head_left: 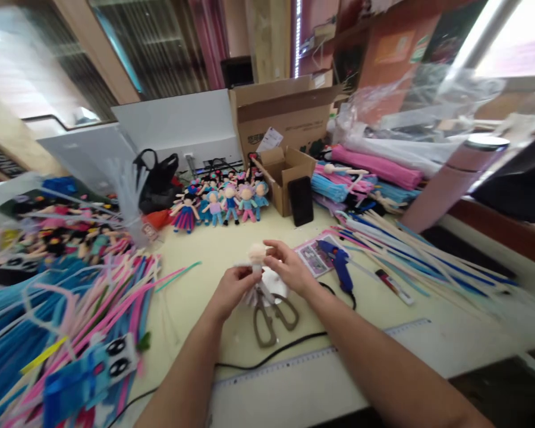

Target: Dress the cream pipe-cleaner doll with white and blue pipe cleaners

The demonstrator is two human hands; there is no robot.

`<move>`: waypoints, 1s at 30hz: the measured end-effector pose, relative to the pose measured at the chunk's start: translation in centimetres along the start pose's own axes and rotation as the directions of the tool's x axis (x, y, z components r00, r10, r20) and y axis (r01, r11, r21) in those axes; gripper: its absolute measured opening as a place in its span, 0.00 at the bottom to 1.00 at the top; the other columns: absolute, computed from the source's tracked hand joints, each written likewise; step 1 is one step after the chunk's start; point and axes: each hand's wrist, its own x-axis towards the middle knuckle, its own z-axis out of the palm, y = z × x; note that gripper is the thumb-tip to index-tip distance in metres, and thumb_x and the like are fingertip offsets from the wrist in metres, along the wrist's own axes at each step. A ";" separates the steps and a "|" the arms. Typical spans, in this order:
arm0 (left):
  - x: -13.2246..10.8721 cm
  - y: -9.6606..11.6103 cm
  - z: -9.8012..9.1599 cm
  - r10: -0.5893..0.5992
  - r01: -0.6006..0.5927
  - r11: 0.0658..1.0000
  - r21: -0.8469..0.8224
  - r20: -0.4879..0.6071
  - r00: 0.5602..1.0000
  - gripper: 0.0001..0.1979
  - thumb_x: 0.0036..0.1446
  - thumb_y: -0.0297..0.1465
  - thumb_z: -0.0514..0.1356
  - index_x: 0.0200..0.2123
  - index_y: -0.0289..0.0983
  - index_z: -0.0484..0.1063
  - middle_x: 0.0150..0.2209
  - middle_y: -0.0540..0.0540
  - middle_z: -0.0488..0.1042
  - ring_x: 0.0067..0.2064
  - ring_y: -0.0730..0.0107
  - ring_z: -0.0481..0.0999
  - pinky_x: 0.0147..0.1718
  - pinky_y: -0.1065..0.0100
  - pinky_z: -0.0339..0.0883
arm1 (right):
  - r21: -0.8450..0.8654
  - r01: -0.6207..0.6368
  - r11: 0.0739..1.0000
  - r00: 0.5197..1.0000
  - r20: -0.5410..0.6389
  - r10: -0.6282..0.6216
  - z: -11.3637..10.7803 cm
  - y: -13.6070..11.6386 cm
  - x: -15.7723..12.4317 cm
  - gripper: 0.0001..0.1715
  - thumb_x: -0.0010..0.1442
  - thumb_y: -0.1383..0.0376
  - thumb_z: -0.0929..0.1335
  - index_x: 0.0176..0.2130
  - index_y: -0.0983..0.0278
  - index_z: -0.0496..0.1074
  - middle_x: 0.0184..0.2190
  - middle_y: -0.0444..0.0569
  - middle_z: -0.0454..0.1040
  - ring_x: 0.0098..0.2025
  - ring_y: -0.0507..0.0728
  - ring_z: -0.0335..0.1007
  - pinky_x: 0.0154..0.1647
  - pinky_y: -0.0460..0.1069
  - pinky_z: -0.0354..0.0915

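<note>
In front of me is a small doll with a pale, round, fuzzy head and a whitish lower part, partly hidden by my fingers. My left hand pinches it just below the head. From the other side, my right hand has its thumb and fingers closed at the head's edge. Directly beneath my hands lie scissors with grey-brown handles pointing towards me; something white covers their blades. A blue glue gun lies right of my right hand on a printed sheet.
Finished dolls stand at the back beside a small cardboard box and a dark phone. Pipe cleaners heap at left, more at right. A ruler and black cable cross the front. A pink thermos stands right.
</note>
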 end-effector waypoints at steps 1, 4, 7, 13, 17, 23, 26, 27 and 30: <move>-0.1 0.1 0.1 -0.013 0.011 0.999 0.048 0.049 0.999 0.17 0.46 0.41 0.64 0.31 0.31 0.76 0.26 0.47 0.73 0.28 0.72 0.67 0.28 0.71 0.58 | 0.017 0.017 1.000 1.000 0.009 -0.017 0.0 -0.1 0.0 0.31 0.49 0.58 0.70 0.52 0.64 0.64 0.36 0.46 0.70 0.36 0.52 0.67 0.36 0.48 0.64; -0.3 0.5 0.4 -0.012 -0.008 0.988 0.156 0.122 0.992 0.17 0.45 0.42 0.64 0.30 0.31 0.74 0.24 0.49 0.71 0.27 0.72 0.66 0.27 0.70 0.58 | -0.004 0.007 1.000 0.998 0.056 -0.007 0.1 -0.5 -0.2 0.34 0.48 0.60 0.72 0.53 0.62 0.65 0.34 0.44 0.69 0.32 0.51 0.65 0.33 0.47 0.63; -0.3 0.7 0.7 -0.003 -0.013 0.988 0.154 0.102 0.995 0.19 0.44 0.43 0.64 0.31 0.32 0.73 0.25 0.49 0.70 0.28 0.71 0.66 0.27 0.70 0.60 | -0.038 0.004 0.999 0.999 0.044 -0.003 0.3 -0.8 -0.4 0.25 0.48 0.61 0.72 0.47 0.63 0.71 0.31 0.42 0.69 0.30 0.50 0.62 0.31 0.45 0.60; -0.3 0.5 0.6 -0.025 0.013 0.987 0.163 0.072 0.997 0.22 0.46 0.48 0.61 0.28 0.32 0.71 0.22 0.50 0.67 0.24 0.73 0.63 0.24 0.71 0.57 | -0.004 0.017 1.000 0.999 0.048 -0.017 0.4 -1.2 -0.5 0.20 0.47 0.63 0.72 0.42 0.63 0.73 0.28 0.40 0.67 0.29 0.49 0.60 0.30 0.45 0.58; -0.3 0.2 0.4 0.013 -0.017 0.975 0.221 0.020 1.000 0.22 0.47 0.48 0.60 0.27 0.32 0.72 0.23 0.48 0.70 0.26 0.72 0.65 0.25 0.70 0.59 | 0.082 0.005 0.997 0.998 0.068 -0.010 0.2 -0.7 -0.3 0.21 0.48 0.59 0.72 0.42 0.63 0.72 0.29 0.41 0.68 0.30 0.49 0.61 0.31 0.45 0.59; 0.1 -0.4 0.4 0.068 -0.062 0.962 0.266 -0.013 0.998 0.22 0.47 0.48 0.61 0.28 0.32 0.72 0.24 0.48 0.70 0.26 0.71 0.66 0.25 0.70 0.60 | 0.258 -0.075 0.963 0.996 0.071 0.059 0.2 -0.2 0.1 0.20 0.45 0.60 0.74 0.39 0.63 0.73 0.29 0.41 0.70 0.29 0.49 0.64 0.33 0.45 0.61; 0.1 -0.2 0.5 0.087 -0.079 0.953 0.292 -0.013 0.996 0.22 0.46 0.49 0.61 0.26 0.33 0.72 0.22 0.49 0.69 0.24 0.72 0.65 0.23 0.71 0.59 | 0.332 -0.160 0.930 0.985 0.109 0.131 0.1 -0.7 0.1 0.26 0.41 0.59 0.75 0.41 0.63 0.73 0.29 0.42 0.72 0.31 0.50 0.67 0.37 0.48 0.63; 0.1 0.0 0.6 0.093 -0.085 0.950 0.300 -0.013 0.996 0.22 0.45 0.49 0.61 0.25 0.33 0.72 0.21 0.49 0.68 0.24 0.72 0.64 0.22 0.71 0.58 | 0.347 -0.178 0.921 0.982 0.123 0.144 0.1 -0.9 0.0 0.26 0.41 0.58 0.75 0.41 0.63 0.73 0.29 0.42 0.73 0.32 0.51 0.68 0.38 0.48 0.63; -0.2 0.5 0.9 0.109 -0.095 0.944 0.315 -0.029 0.994 0.23 0.44 0.50 0.61 0.24 0.34 0.72 0.20 0.50 0.67 0.23 0.73 0.64 0.21 0.72 0.58 | 0.328 -0.184 0.926 0.981 0.119 0.153 0.0 -1.2 0.0 0.25 0.41 0.57 0.75 0.39 0.64 0.74 0.28 0.42 0.73 0.31 0.50 0.68 0.38 0.49 0.64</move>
